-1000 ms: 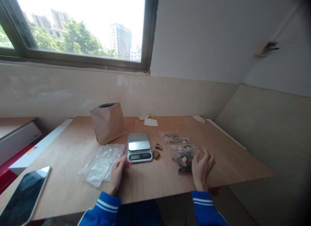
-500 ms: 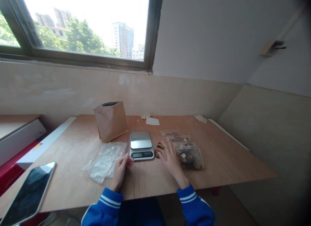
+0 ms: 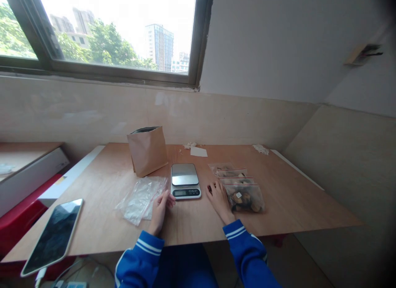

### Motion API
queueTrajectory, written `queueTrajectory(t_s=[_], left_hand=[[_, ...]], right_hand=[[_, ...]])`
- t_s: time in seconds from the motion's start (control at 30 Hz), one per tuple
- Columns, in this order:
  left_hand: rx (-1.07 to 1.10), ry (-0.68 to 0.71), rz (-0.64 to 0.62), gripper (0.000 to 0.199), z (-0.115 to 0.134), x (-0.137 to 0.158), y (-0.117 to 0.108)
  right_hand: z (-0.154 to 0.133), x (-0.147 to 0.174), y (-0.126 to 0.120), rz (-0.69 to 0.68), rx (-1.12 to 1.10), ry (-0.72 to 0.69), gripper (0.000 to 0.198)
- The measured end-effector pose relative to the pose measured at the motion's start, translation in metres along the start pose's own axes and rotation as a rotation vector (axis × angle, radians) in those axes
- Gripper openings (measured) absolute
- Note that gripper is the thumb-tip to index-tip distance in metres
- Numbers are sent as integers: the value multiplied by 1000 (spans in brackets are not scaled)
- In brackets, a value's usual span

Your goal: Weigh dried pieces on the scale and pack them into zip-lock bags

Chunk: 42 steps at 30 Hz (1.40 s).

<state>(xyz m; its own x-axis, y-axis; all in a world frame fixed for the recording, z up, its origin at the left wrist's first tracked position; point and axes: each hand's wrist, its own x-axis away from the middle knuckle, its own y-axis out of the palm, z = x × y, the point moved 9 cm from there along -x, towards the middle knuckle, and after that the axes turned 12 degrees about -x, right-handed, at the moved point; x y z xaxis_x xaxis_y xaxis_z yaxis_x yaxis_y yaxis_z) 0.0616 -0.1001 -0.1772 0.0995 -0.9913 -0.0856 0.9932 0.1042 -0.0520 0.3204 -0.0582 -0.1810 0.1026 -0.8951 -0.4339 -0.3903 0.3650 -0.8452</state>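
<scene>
My right hand [image 3: 220, 199] rests on the table with its fingers curled over dark brown dried mushroom pieces [image 3: 212, 188], which they mostly cover. Just right of it lies a row of zip bags [image 3: 246, 198] with dried mushrooms inside, the nearest bearing a small white label. My left hand [image 3: 161, 207] is loosely bent by the front left corner of the digital kitchen scale [image 3: 185, 174], with nothing seen in it. The scale's steel plate is bare. Beside my left hand, empty clear zip bags [image 3: 139, 199] lie flat.
An open brown paper pouch [image 3: 147, 152] stands behind the clear bags. A phone [image 3: 55, 230] with a cable plugged in lies at the table's left front. A white card [image 3: 198, 152] and crumpled scraps [image 3: 260, 149] lie along the back edge, below the window.
My right hand has closed its spread fingers over the brown pieces left of the filled bags. My left hand stays beside the scale. The whole view has shifted slightly.
</scene>
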Motion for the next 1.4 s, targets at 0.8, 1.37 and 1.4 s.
queueTrajectory(t_s=[0.8, 1.37, 1.4], left_hand=[[-83, 47, -50, 51, 2, 3, 9], [-1032, 418, 847, 42, 211, -88, -90], [-1070, 414, 844, 40, 216, -102, -95]], right_hand=[[-65, -77, 28, -92, -248, 20, 40], [-47, -64, 21, -100, -384, 66, 46], [-48, -61, 17, -78, -414, 60, 46]])
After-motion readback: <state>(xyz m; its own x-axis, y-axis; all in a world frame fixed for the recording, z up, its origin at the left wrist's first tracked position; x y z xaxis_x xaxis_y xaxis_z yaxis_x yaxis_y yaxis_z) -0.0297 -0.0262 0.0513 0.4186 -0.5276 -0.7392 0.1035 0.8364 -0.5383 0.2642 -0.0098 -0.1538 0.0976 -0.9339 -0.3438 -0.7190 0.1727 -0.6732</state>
